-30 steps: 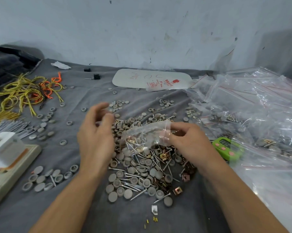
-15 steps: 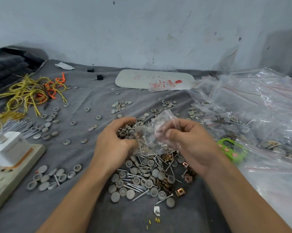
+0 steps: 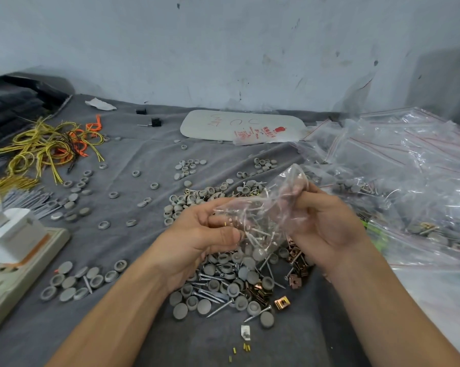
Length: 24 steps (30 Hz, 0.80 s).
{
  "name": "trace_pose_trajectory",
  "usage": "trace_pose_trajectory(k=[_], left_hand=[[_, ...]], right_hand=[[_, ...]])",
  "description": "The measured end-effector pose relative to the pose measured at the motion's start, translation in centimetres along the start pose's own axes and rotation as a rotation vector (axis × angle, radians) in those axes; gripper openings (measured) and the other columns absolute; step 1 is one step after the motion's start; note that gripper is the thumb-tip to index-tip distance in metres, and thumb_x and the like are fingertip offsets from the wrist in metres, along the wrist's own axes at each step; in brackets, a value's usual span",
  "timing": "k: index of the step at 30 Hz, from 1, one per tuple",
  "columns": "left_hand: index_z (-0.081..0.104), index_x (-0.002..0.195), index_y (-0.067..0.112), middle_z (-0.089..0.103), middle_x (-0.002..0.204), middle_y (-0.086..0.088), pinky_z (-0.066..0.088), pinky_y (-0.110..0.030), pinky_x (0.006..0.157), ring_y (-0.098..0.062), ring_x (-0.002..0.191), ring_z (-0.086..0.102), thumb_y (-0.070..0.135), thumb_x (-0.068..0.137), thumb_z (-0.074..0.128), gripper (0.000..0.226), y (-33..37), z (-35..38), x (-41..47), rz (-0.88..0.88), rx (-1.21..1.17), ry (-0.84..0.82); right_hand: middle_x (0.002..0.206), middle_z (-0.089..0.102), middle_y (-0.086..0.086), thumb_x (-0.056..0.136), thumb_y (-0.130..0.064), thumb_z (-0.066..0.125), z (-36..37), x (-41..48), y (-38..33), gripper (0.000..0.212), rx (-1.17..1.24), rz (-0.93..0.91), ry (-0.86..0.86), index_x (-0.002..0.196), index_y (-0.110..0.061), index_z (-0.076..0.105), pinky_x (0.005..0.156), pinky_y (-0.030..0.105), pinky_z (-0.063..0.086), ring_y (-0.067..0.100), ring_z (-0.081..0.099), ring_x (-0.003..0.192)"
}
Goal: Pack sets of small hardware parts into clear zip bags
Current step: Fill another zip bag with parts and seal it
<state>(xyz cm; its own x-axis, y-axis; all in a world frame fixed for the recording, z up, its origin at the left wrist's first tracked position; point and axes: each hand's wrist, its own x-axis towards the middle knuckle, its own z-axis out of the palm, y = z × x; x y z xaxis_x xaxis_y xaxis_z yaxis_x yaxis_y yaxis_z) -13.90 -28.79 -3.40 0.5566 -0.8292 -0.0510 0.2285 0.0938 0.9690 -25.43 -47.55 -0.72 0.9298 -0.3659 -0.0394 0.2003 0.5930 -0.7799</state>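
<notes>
A clear zip bag (image 3: 260, 221) with screws and grey caps inside hangs between both hands above the parts pile (image 3: 231, 282). My left hand (image 3: 197, 239) holds the bag's left side, thumb over the plastic and fingers curled behind it. My right hand (image 3: 326, 226) grips the bag's right side, its upper corner bunched in the fingers. The pile under the hands mixes grey round caps, silver screws and copper-coloured clips (image 3: 281, 303).
A heap of clear zip bags (image 3: 398, 165) fills the right side. Yellow and orange wires (image 3: 51, 147) lie at the far left, with a white power strip and charger (image 3: 11, 245) at the left edge. Loose grey caps (image 3: 75, 282) dot the grey cloth.
My left hand came from the left, reached the bag and now holds it. The bag rose and turned more upright between both hands, and the view moved closer.
</notes>
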Motion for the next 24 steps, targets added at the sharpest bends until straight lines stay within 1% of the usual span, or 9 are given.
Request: trace_pose_trajectory(k=[2, 4, 6, 9, 13, 16, 18, 21, 24], left_hand=[[0.080, 0.111, 0.027, 0.078, 0.105, -0.015, 0.063, -0.028, 0.072, -0.019, 0.088, 0.077, 0.002, 0.062, 0.084, 0.055, 0.06, 0.00, 0.00, 0.011, -0.005, 0.067], [0.081, 0.108, 0.029, 0.079, 0.099, -0.012, 0.062, -0.026, 0.068, -0.019, 0.091, 0.077, 0.004, 0.060, 0.089, 0.055, 0.17, 0.03, -0.04, 0.013, -0.002, 0.087], [0.081, 0.109, 0.027, 0.079, 0.100, -0.014, 0.062, -0.026, 0.067, -0.019, 0.090, 0.077, 0.000, 0.063, 0.088, 0.054, 0.32, 0.09, -0.08, 0.011, -0.016, 0.095], [0.082, 0.108, 0.023, 0.078, 0.106, -0.017, 0.061, -0.024, 0.066, -0.018, 0.083, 0.077, -0.005, 0.066, 0.077, 0.050, 0.47, 0.24, -0.10, 0.002, -0.040, 0.101], [0.083, 0.104, 0.020, 0.077, 0.103, -0.022, 0.061, -0.025, 0.066, -0.022, 0.085, 0.077, -0.006, 0.062, 0.078, 0.050, 0.33, 0.40, -0.06, 0.015, -0.026, 0.146], [0.077, 0.117, 0.010, 0.074, 0.106, -0.029, 0.062, -0.029, 0.067, -0.030, 0.086, 0.076, -0.004, 0.055, 0.084, 0.063, 0.11, 0.32, 0.01, 0.022, -0.022, 0.209], [0.076, 0.116, 0.008, 0.077, 0.097, -0.024, 0.061, -0.027, 0.064, -0.026, 0.079, 0.076, 0.000, 0.051, 0.087, 0.066, 0.06, 0.26, 0.03, 0.038, -0.025, 0.234], [0.081, 0.098, 0.011, 0.078, 0.087, -0.017, 0.059, -0.024, 0.061, -0.021, 0.072, 0.076, 0.004, 0.050, 0.088, 0.049, 0.14, 0.36, -0.02, 0.058, -0.032, 0.248], [0.083, 0.087, 0.011, 0.078, 0.090, -0.016, 0.059, -0.024, 0.062, -0.020, 0.075, 0.076, 0.005, 0.058, 0.085, 0.030, 0.15, 0.42, 0.06, 0.024, -0.010, 0.241]], right_hand=[[0.071, 0.063, 0.006, 0.084, 0.017, 0.046, -0.16, 0.16, -0.06, 0.042, -0.143, -0.027, 0.140, 0.061, -0.015, 0.062, 0.084, 0.043, 0.054, 0.019, 0.061, 0.066], [0.068, 0.066, 0.007, 0.081, 0.022, 0.044, -0.16, 0.21, 0.18, 0.047, -0.250, -0.073, 0.223, 0.061, -0.014, 0.066, 0.079, 0.040, 0.053, 0.018, 0.062, 0.062], [0.067, 0.067, 0.006, 0.080, 0.025, 0.045, -0.05, 0.19, 0.37, 0.045, -0.289, -0.110, 0.304, 0.070, -0.011, 0.070, 0.073, 0.037, 0.053, 0.016, 0.064, 0.060], [0.071, 0.071, 0.003, 0.081, 0.026, 0.047, 0.10, 0.37, 0.43, 0.043, -0.307, -0.137, 0.392, 0.085, -0.009, 0.073, 0.072, 0.037, 0.057, 0.015, 0.068, 0.063], [0.079, 0.072, 0.007, 0.083, 0.026, 0.047, 0.22, 0.39, 0.43, 0.042, -0.318, -0.147, 0.418, 0.087, -0.006, 0.073, 0.061, 0.028, 0.059, 0.017, 0.069, 0.066], [0.085, 0.072, 0.011, 0.085, 0.026, 0.046, 0.34, 0.36, 0.45, 0.041, -0.332, -0.136, 0.421, 0.088, -0.004, 0.073, 0.061, 0.027, 0.059, 0.020, 0.070, 0.070], [0.082, 0.073, 0.009, 0.085, 0.026, 0.046, 0.34, 0.40, 0.51, 0.041, -0.351, -0.127, 0.421, 0.087, -0.005, 0.073, 0.058, 0.025, 0.058, 0.022, 0.071, 0.073], [0.075, 0.073, 0.006, 0.086, 0.027, 0.045, 0.25, 0.42, 0.60, 0.041, -0.358, -0.120, 0.411, 0.086, -0.005, 0.072, 0.058, 0.023, 0.058, 0.020, 0.071, 0.071], [0.074, 0.073, 0.005, 0.086, 0.026, 0.046, 0.09, 0.48, 0.59, 0.041, -0.356, -0.120, 0.422, 0.085, -0.006, 0.072, 0.058, 0.024, 0.058, 0.019, 0.071, 0.070]])
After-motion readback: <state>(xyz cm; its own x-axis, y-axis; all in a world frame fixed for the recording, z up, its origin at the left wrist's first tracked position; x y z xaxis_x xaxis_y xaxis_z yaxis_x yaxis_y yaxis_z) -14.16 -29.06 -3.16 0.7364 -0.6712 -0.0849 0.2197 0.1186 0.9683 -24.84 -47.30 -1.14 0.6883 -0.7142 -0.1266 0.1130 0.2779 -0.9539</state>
